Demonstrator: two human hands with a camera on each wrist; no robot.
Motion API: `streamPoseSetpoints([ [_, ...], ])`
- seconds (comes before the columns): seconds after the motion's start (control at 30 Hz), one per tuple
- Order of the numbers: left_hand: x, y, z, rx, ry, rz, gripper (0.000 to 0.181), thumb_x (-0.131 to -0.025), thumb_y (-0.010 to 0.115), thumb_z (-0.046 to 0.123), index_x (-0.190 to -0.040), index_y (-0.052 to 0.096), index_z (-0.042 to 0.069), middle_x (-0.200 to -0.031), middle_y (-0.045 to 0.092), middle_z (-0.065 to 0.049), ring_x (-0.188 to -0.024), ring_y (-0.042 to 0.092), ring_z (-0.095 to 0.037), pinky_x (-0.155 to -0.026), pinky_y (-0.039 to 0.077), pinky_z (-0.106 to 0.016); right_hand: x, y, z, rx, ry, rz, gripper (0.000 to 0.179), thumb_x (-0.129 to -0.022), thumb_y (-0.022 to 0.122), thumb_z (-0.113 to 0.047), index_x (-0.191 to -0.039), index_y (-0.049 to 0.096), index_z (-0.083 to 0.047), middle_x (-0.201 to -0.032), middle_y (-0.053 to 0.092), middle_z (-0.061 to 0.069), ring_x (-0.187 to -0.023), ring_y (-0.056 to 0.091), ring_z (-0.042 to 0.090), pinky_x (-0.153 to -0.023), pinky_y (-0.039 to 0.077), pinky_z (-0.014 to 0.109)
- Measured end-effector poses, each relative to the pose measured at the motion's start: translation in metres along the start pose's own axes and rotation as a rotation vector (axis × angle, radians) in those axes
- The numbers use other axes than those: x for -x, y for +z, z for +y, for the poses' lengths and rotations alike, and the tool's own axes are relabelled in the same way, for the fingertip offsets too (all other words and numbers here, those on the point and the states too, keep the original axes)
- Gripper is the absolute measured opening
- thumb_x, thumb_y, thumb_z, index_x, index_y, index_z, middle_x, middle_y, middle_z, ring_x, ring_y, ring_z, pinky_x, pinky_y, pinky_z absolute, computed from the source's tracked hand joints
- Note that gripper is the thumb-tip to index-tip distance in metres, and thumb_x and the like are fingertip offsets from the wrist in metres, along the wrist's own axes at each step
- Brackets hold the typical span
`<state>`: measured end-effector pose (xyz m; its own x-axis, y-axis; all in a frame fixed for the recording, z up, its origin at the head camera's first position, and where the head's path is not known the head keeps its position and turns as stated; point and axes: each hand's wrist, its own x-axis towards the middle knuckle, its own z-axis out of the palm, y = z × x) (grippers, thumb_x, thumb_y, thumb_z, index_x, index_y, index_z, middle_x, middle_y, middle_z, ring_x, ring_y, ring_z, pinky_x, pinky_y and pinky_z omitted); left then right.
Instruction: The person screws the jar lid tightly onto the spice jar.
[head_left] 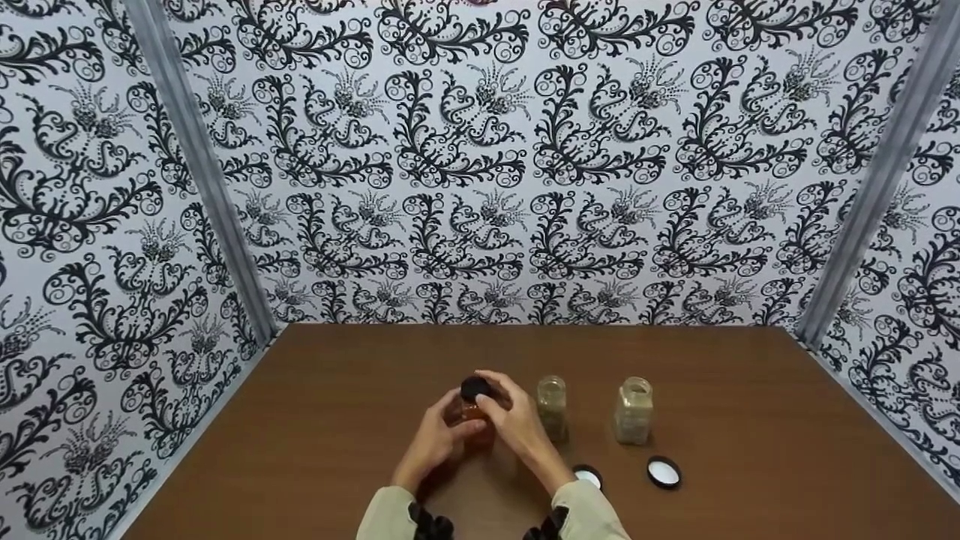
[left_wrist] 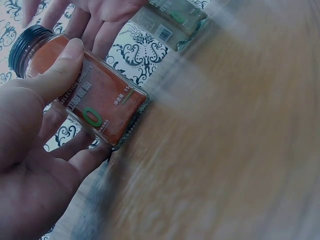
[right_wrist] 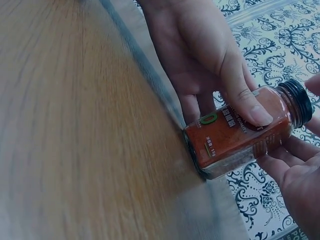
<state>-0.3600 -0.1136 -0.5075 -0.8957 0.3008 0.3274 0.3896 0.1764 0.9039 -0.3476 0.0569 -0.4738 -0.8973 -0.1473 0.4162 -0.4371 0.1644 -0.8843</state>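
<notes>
A small glass spice jar of orange-red powder, with its black cap on, is held above the table. My left hand grips the jar's body, its thumb lying across the label and its fingers behind the glass. Around the cap end is my right hand, thumb in front and fingers behind. In the right wrist view its fingertips come close to the neck, and the thumb tip is near the cap with a small gap. Whether those fingers touch the glass is hard to tell.
Two uncapped glass jars, one with darker contents and one with pale contents, stand upright to the right. Two black lids with white insides, the nearer-right lid and a partly hidden lid, lie before them on the brown table.
</notes>
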Motion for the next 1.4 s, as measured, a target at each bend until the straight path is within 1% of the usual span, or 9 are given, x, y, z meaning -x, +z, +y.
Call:
streamPoseSetpoints([
  [0.07,0.0002,-0.0002,0.0001,-0.001,0.013,0.002,0.054,-0.092,0.072,0.023,-0.141,0.054,0.013,-0.132,0.067,-0.012,-0.12,0.065,-0.026,-0.102,0.053,-0.035,0.0,0.0004,-0.0005,0.007,-0.001,0.001,0.037,-0.097,0.064,-0.018,-0.133,0.061,-0.013,-0.132,0.066,0.012,-0.125,0.061,0.027,-0.102,0.049,0.025],
  [0.27,0.001,-0.0005,-0.0004,0.008,0.03,0.011,0.053,-0.092,0.072,0.019,-0.141,0.054,0.01,-0.132,0.066,-0.016,-0.12,0.065,-0.028,-0.1,0.055,-0.032,-0.0015,0.0042,-0.0001,-0.039,-0.004,0.007,0.037,-0.094,0.068,-0.017,-0.129,0.06,-0.005,-0.125,0.069,0.019,-0.116,0.067,0.03,-0.098,0.053,0.025],
  [0.43,0.001,-0.0009,-0.0017,0.008,0.019,0.01,0.052,-0.091,0.073,0.02,-0.14,0.055,0.012,-0.132,0.066,-0.014,-0.12,0.065,-0.026,-0.099,0.054,-0.029,-0.0015,0.0059,0.0005,-0.068,0.008,0.013,0.038,-0.093,0.071,-0.017,-0.127,0.059,-0.004,-0.124,0.069,0.02,-0.115,0.067,0.03,-0.098,0.054,0.025],
  [0.6,0.0011,-0.0012,-0.0015,-0.012,0.0,0.006,0.054,-0.092,0.072,0.024,-0.141,0.054,0.015,-0.136,0.064,-0.012,-0.123,0.064,-0.027,-0.104,0.052,-0.036,-0.0005,0.0038,-0.0011,-0.022,0.018,-0.013,0.042,-0.096,0.067,-0.021,-0.134,0.058,-0.008,-0.132,0.066,0.017,-0.121,0.065,0.028,-0.102,0.051,0.026],
  [0.7,0.0013,-0.0013,-0.001,-0.015,-0.006,0.0,0.055,-0.092,0.072,0.026,-0.142,0.053,0.016,-0.139,0.062,-0.012,-0.126,0.062,-0.029,-0.106,0.051,-0.04,0.0002,0.0019,0.0008,0.014,-0.002,-0.027,0.042,-0.097,0.066,-0.023,-0.137,0.058,-0.011,-0.135,0.065,0.015,-0.123,0.064,0.027,-0.102,0.051,0.026],
  [0.97,-0.0008,0.0004,0.0001,0.004,0.004,-0.003,0.056,-0.092,0.072,0.026,-0.142,0.053,0.013,-0.139,0.062,-0.015,-0.126,0.062,-0.03,-0.104,0.052,-0.039,-0.001,0.002,0.004,-0.055,0.002,-0.018,0.043,-0.094,0.071,-0.019,-0.132,0.059,-0.004,-0.128,0.068,0.019,-0.118,0.066,0.029,-0.098,0.053,0.024],
  [1.1,-0.001,0.0006,-0.0002,0.005,0.025,0.0,0.055,-0.092,0.072,0.023,-0.141,0.054,0.011,-0.137,0.063,-0.016,-0.124,0.063,-0.029,-0.103,0.053,-0.037,-0.0012,0.0031,0.0027,-0.085,0.001,-0.005,0.041,-0.092,0.072,-0.017,-0.128,0.059,-0.004,-0.126,0.068,0.02,-0.117,0.067,0.03,-0.097,0.054,0.027],
  [1.27,-0.0019,0.0011,0.0001,0.02,0.003,-0.003,0.054,-0.091,0.072,0.023,-0.141,0.054,0.014,-0.137,0.063,-0.013,-0.124,0.063,-0.026,-0.103,0.052,-0.032,-0.0005,0.0025,0.0005,-0.096,0.001,0.003,0.041,-0.092,0.073,-0.015,-0.128,0.058,-0.002,-0.126,0.067,0.023,-0.117,0.067,0.033,-0.099,0.055,0.036],
  [1.4,-0.001,0.0009,0.0007,0.016,-0.003,-0.004,0.055,-0.091,0.072,0.025,-0.142,0.053,0.016,-0.139,0.062,-0.012,-0.126,0.062,-0.026,-0.104,0.052,-0.033,-0.0002,0.0017,-0.0009,-0.066,-0.004,-0.008,0.044,-0.094,0.07,-0.018,-0.133,0.057,-0.004,-0.131,0.065,0.023,-0.12,0.065,0.033,-0.101,0.054,0.037],
])
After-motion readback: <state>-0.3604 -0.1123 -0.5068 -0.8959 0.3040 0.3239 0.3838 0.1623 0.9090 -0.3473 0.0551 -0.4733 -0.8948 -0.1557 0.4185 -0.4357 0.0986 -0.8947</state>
